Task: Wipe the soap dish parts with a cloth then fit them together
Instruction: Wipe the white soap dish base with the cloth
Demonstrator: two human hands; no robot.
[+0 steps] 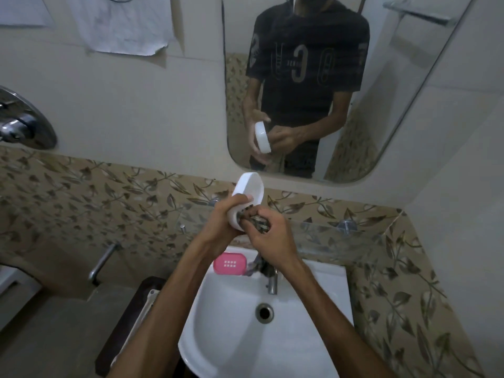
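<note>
Left hand [218,225] grips the white soap dish tray [246,199], fingers curled round its lower edge, thumb inside; tray is held tilted on edge in the air above the back of the white sink [313,309], open side facing the person. Right hand [268,238] is closed round a bunched patterned cloth [256,222], pressing it into the lower part of the tray; a tail of cloth hangs below the hand near the tap [271,282]. Pink slotted insert [230,264], the other dish part, lies flat on the sink's back-left rim, apart from the tray, just beside the hanging cloth end. Mirror [409,85] on the wall above reflects the person holding tray and cloth. Glass shelf [341,236] runs along the leaf-patterned tile band behind the hands.
</note>
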